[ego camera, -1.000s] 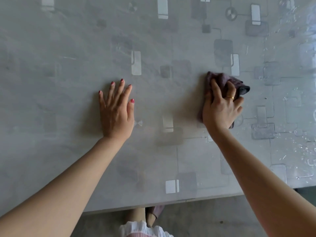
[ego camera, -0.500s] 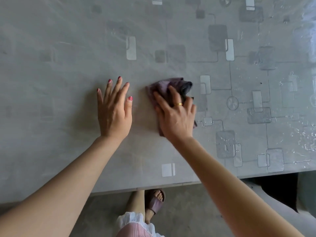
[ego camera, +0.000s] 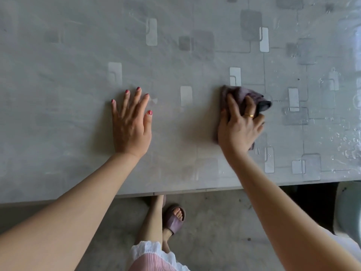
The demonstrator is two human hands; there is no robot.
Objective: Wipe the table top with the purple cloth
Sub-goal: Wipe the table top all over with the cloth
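Head view: left hand (ego camera: 130, 124) flat on table (ego camera: 58, 94); right hand (ego camera: 239, 126) clutches bunched purple cloth (ego camera: 242, 94), its dark tip pointing right.

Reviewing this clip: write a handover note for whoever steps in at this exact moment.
Left hand: flat on the table top, fingers spread, holding nothing.
Right hand: pressing the bunched purple cloth onto the table.
Done: cannot tell how much is wiped; glare hides it.
Left: water droplets show at the far right, so that area likely needs passes.
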